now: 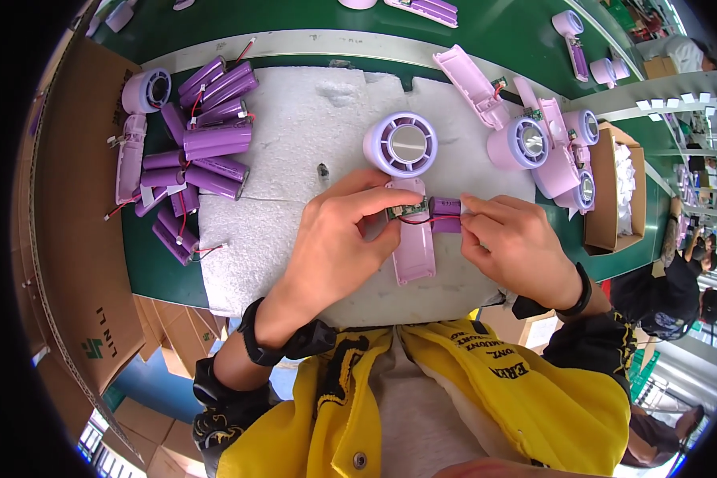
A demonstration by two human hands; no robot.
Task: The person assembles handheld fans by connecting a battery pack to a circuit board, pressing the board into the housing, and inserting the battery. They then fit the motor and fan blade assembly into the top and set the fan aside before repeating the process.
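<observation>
In the middle of the white foam pad (271, 143) lies a pink handheld fan (415, 259), its round lilac head pointing away from me and its handle open. A small green circuit board (410, 212) sits at the handle's upper part. My left hand (334, 235) grips the fan there, fingers over the handle top and thumb by the board. My right hand (522, 239) pinches the right end of a purple battery (446, 209), just right of the handle. Red and black wires run between board and battery; their exact ends are hidden by fingers.
Several purple batteries with wires (215, 142) are heaped at left, beside another fan (146, 90). More pink fans (518, 145) and an open handle shell (470, 80) lie at right. A cardboard box of white pieces (617, 191) stands farther right; a large carton (80, 215) borders the left.
</observation>
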